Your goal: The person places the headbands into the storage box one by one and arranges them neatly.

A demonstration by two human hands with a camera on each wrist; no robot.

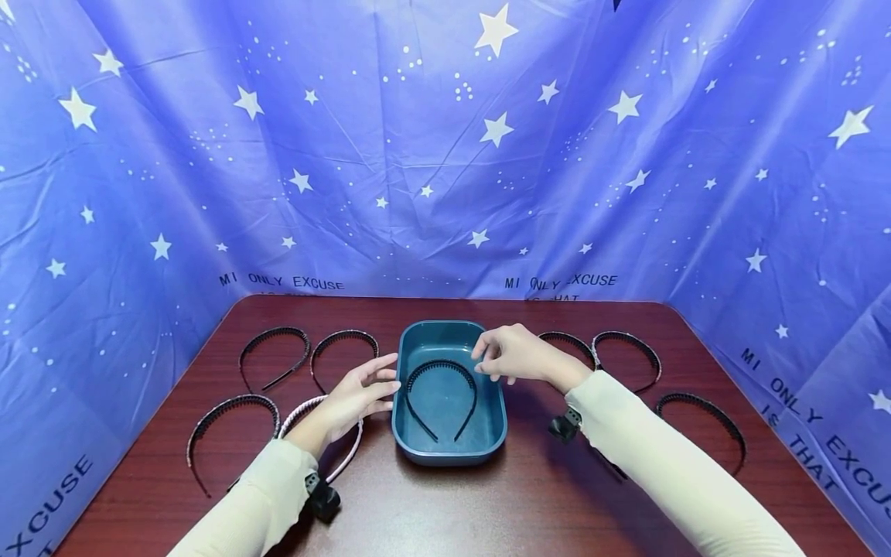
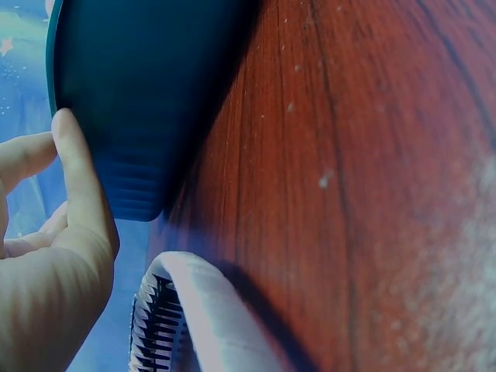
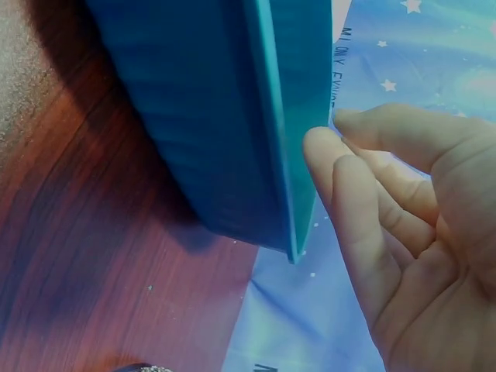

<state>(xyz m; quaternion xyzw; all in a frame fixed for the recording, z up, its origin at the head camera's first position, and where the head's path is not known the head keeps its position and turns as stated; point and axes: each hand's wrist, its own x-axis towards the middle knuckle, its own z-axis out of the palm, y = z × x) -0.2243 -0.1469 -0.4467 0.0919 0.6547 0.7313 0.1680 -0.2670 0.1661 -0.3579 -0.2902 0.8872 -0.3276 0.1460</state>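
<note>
While your left hand [image 1: 350, 402] is resting loosely spread fingers against the left side of the bin [image 1: 449, 456], it is gripping nothing. Your right hand [image 1: 520, 354] is hovering at the bin's right rim, fingers loosely bent, thumb near the fingertips, holding nothing visible; can't tell if it is touching the rim. A black band [image 1: 442, 362] is lying inside the bin, arch toward the far end, tips pointing your way. The bin is standing mid-table [image 1: 418, 514]. A pink band [image 2: 209, 310] is lying left of it, partly under your left hand. Dark bands [image 1: 626, 334] are lying on both sides, some partly hiding behind your right arm.
</note>
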